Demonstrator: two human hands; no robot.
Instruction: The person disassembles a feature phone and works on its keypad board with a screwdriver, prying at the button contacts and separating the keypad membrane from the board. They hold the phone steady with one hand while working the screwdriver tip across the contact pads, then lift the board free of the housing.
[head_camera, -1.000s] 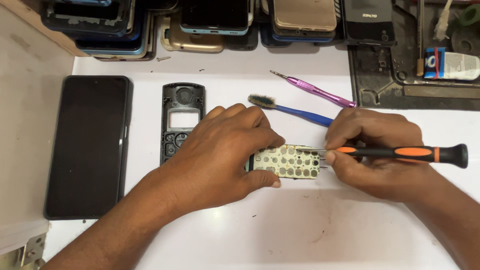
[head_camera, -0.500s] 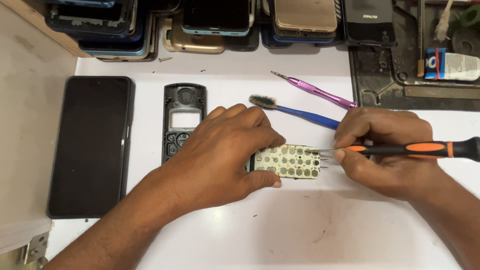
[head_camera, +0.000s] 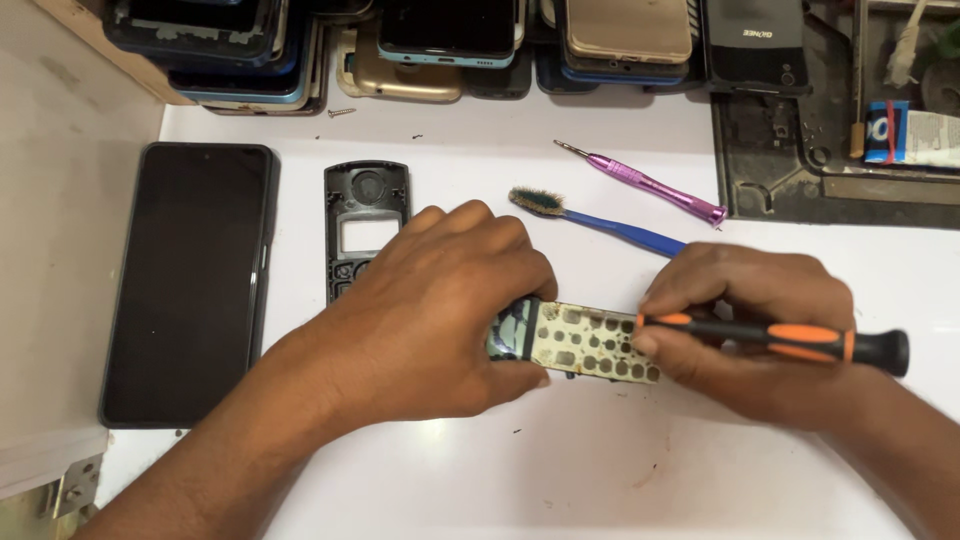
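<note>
The opened phone body (head_camera: 585, 345) lies mid-worktop (head_camera: 600, 470), its long axis running from 9 to 3 o'clock. The left hand (head_camera: 440, 310) has its grip closed over the 9 o'clock end, pinning it down; the right hand (head_camera: 745, 325), at the 3 o'clock end, has its grip closed on a black-and-orange screwdriver (head_camera: 790, 340) whose shaft points toward 9 o'clock at the keypad board. The tip is hidden behind the fingers (head_camera: 655, 345), so its exact contact is unclear. The phone's far left end is covered by the left palm. A black front cover (head_camera: 365, 215) lies at 10 o'clock
</note>
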